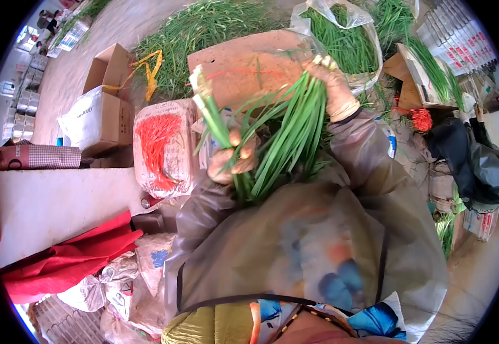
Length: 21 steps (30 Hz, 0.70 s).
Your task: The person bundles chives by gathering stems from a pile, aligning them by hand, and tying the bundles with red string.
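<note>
My left hand (pixel 233 160) is closed round a bunch of green leafy stalks (pixel 210 109), whose pale ends point up and to the left. My right hand (pixel 332 86), to the right and higher up, grips a second bunch of green stalks (pixel 298 126) near its white ends. The long leaves of that bunch hang down towards my lap. Behind both hands lies a brown, dirt-marked board (pixel 255 63) with a red string across it.
A large heap of green stalks (pixel 197 34) lies beyond the board. Red ties (pixel 160 146) rest on a wrapped block at the left, near a cardboard box (pixel 114 117). A plastic bag of greens (pixel 344 43) stands at the upper right. A person in dark clothing (pixel 467 155) is at far right.
</note>
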### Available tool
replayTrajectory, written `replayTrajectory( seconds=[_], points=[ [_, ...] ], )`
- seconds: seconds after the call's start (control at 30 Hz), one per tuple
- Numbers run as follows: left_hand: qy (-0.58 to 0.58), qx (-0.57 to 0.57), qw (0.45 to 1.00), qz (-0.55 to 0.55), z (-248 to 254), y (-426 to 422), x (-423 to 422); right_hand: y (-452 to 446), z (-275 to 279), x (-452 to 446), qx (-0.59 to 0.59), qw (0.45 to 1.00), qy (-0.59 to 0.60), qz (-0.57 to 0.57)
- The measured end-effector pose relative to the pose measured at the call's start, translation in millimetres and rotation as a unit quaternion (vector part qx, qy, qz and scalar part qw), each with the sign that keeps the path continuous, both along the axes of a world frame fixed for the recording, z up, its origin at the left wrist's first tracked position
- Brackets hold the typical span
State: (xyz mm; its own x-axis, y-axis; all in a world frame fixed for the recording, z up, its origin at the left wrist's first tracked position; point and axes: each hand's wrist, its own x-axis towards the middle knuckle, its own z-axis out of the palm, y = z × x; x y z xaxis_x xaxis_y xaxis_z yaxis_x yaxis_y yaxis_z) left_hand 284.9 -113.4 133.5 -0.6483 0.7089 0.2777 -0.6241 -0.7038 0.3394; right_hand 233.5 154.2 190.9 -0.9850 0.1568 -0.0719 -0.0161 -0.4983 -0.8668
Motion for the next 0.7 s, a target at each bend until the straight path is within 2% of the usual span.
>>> replayTrajectory(
  seconds=[0.03,0.1,0.17,0.2,0.23,0.3,0.33,0.37,0.43,0.47,0.57,0.63,0.7],
  points=[
    [0.015,0.014,1.0,-0.009,-5.6,-8.8,-1.8,17.9,4.4,-0.5,0.021,0.999,-0.033,-0.016],
    [0.02,0.019,0.999,0.042,-10.4,-26.8,4.6,53.9,-0.6,-9.1,0.076,0.994,0.021,-0.079],
    [-0.012,0.049,0.994,0.092,-12.3,-44.1,10.6,90.9,5.4,-9.8,0.302,0.938,0.047,-0.163],
    [-0.02,0.052,0.993,0.1,-9.5,-50.2,9.9,105.3,11.7,-11.2,0.378,0.897,-0.074,-0.219],
    [-0.028,0.055,0.992,0.11,-6.6,-55.3,11.3,137.4,-12.3,-25.3,0.398,0.889,0.002,-0.228],
    [-0.032,0.067,0.989,0.131,-4.9,-56.2,11.5,108.6,25.1,-2.8,0.329,0.934,0.087,-0.111],
    [-0.025,0.07,0.989,0.125,-1.5,-54.0,9.9,94.4,31.2,2.6,0.191,0.977,0.079,-0.046],
    [-0.018,0.071,0.991,0.115,1.2,-50.8,6.5,86.2,35.3,5.0,0.273,0.954,0.122,-0.001],
    [-0.012,0.082,0.99,0.117,1.6,-43.9,2.1,81.3,21.8,-1.4,0.278,0.956,0.06,0.067],
    [-0.008,0.079,0.991,0.11,3.4,-40.4,1.2,73.8,25.1,2.1,0.286,0.953,0.079,0.07],
    [0.006,0.086,0.992,0.088,4.0,-30.5,-2.4,41.4,7.0,14.8,0.009,0.994,-0.005,0.11],
    [0.015,0.078,0.993,0.085,2.9,-23.0,-3.1,11.2,8.0,19.6,0.005,0.987,-0.083,0.135],
    [0.014,0.064,0.995,0.076,5.0,-15.0,-3.3,-13.6,-19.9,18.3,-0.016,0.988,-0.116,0.102]
  ],
)
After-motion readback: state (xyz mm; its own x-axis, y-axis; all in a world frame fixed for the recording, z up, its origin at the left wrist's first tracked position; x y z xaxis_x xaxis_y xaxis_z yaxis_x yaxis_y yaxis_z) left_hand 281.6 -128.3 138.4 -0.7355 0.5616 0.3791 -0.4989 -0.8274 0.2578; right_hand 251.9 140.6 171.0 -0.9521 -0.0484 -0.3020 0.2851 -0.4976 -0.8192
